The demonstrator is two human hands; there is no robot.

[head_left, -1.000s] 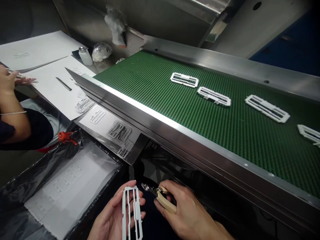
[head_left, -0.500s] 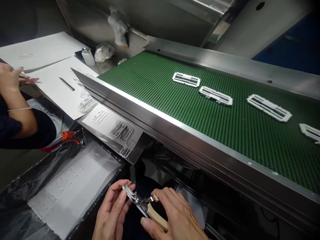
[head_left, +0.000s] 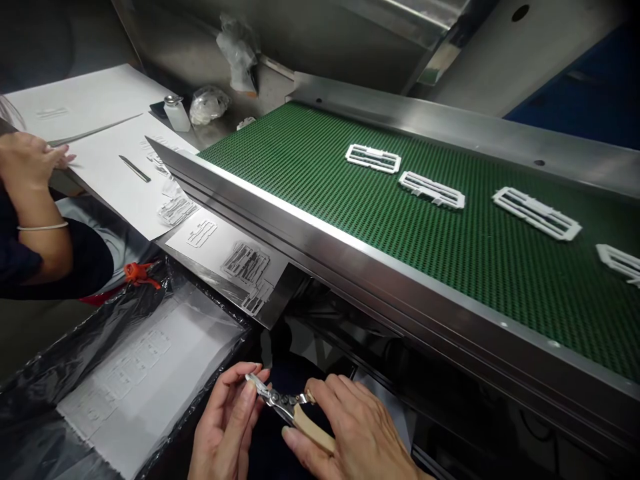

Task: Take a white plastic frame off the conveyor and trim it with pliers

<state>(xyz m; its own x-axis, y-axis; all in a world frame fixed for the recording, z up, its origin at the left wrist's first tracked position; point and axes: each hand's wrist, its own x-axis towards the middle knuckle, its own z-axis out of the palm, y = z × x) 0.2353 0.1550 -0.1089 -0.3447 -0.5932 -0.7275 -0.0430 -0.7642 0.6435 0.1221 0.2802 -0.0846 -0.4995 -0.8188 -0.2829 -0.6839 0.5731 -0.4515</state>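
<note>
The right hand (head_left: 350,427) grips tan-handled nippers (head_left: 293,413) low in front of the conveyor belt (head_left: 320,173); the left hand (head_left: 227,420) pinches their metal tip (perhaps a small white part too, too blurred to tell); 4 white frames (head_left: 373,158) lie on the belt.

Four plastic frames (head_left: 433,190) lie in a row on the conveyor belt (head_left: 350,200) at one o'clock; paper sheets (head_left: 120,167) at ten o'clock; a lined box (head_left: 125,380) at eight o'clock.
</note>
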